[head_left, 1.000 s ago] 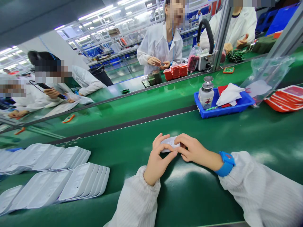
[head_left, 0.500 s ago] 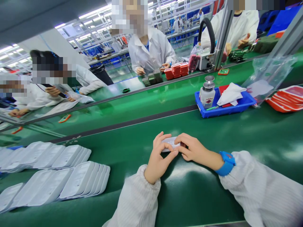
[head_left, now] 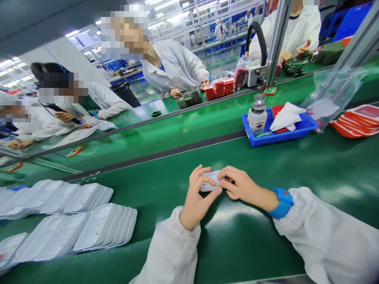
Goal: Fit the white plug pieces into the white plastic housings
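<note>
White-coated co-worker (head_left: 174,65) leans lower and further left at the top of the frame

Just below and right of the frame's centre, a small white oblong plastic piece with dark holes (head_left: 207,187) sits between two bare hands. The left hand (head_left: 197,194) clasps its left end between curved fingers and thumb; the right hand (head_left: 239,184), wearing a blue wristband (head_left: 282,203), pinches at the other end (what lies directly under those fingertips is hidden). For good handling, the left fingers would best brace the rim evenly so that nothing twists, while the right fingertips work in small, light movements, low over the glossy green work surface (head_left: 237,248).

Against the frame a second ago, both hands keep nearly the same spot, but the piece shows its holes more plainly, perhaps from a slight tilt. One orange-rimmed green board (head_left: 74,151) at middle left lies further left, as does a second orange-rimmed green board (head_left: 270,91) at upper right. Stacked white plastic shells (head_left: 100,227) at lower left stay put, like the blue plastic tray (head_left: 281,137) at right.
</note>
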The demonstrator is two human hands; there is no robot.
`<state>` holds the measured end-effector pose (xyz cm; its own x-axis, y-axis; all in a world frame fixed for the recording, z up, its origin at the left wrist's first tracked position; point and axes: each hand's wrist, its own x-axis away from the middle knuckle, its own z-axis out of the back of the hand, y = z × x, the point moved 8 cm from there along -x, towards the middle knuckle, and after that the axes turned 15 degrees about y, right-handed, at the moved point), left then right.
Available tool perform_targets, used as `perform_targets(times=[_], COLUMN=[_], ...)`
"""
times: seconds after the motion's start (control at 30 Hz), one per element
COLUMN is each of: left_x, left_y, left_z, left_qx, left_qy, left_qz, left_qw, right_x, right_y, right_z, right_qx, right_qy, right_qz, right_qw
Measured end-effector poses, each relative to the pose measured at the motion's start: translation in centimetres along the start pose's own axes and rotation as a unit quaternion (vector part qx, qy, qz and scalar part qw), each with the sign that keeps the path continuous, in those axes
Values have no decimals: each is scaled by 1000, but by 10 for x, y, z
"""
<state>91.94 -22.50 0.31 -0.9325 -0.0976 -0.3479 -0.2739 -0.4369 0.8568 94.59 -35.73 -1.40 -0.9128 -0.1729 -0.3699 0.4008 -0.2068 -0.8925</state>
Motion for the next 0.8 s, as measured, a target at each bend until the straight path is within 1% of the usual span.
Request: perform_targets(times=[0.23,0.43,0.57,0.67,0.8], left_x=[1,1,2,2,2], left_y=[1,1,4,4,7], left_z=[1,0,-2,-2,-2], left_qx=[6,2,-1,2,3], left_qy=[3,-5,-20,-21,-25], left_qz=[6,20,11,9,-8], left_qw=[1000,1000,1000,1000,1000], right_x=[2,3,3,3,3], right_y=[3,-3,-6,-7,-7], right_z=[-2,-3,-3,-3,-4], right_qx=[-12,-7,-2,-2,-9], right_qy=[-1,-10,-15,-18,-17], right_qz=[10,37,55,65,62], right_qw=[1000,999,998,998,998])
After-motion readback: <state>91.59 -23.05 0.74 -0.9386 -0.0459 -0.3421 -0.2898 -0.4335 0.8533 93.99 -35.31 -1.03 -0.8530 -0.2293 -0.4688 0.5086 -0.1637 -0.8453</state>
